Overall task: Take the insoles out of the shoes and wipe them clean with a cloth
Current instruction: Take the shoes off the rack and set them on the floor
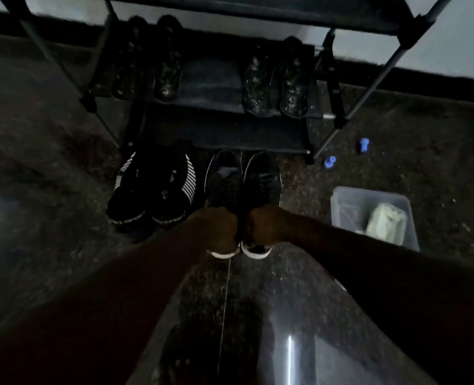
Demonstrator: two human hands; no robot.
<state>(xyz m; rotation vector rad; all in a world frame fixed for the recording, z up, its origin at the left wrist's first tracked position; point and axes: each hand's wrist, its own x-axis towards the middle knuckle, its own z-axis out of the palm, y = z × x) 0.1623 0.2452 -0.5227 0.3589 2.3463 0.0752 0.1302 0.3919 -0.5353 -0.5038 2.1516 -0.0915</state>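
Note:
A pair of black shoes with white soles stands on the dark floor in front of a shoe rack, the left shoe (223, 176) beside the right shoe (262, 176). My left hand (216, 227) grips the heel end of the left shoe, and my right hand (263, 225) grips the heel end of the right one. Both fists are side by side, knuckles almost touching. A pale greenish cloth (387, 222) lies in a clear plastic tub (349, 207) to the right. No insole is visible; the shoe openings are hidden by my hands.
A black pair with white stripes (158, 184) stands left of the held pair. The black shoe rack (216, 129) holds two dark speckled pairs (274, 87). Two small blue objects (363, 145) lie on the floor right of the rack. The scene is dim.

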